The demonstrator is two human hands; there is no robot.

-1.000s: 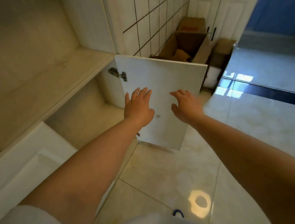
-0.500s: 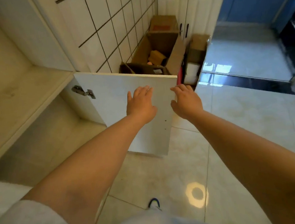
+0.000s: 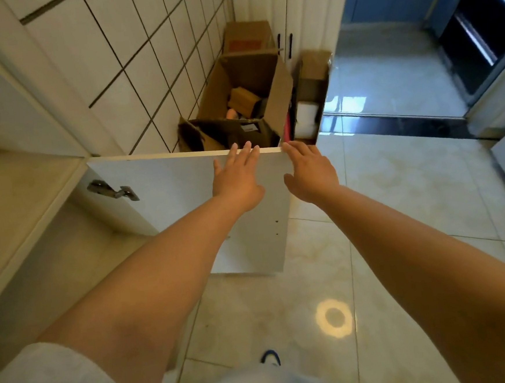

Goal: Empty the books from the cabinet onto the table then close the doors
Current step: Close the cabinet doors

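Fingers (image 3: 243,154) outstretched at door (image 3: 166,183) edge

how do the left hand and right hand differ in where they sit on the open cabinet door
The left hand lies flat on the inner face of the cabinet door, fingertips reaching its top edge. The right hand sits at the door's free outer edge, mostly over the floor, fingers by the top corner. The left hand is nearer the hinge. Both hands are open, fingers extended, holding nothing.
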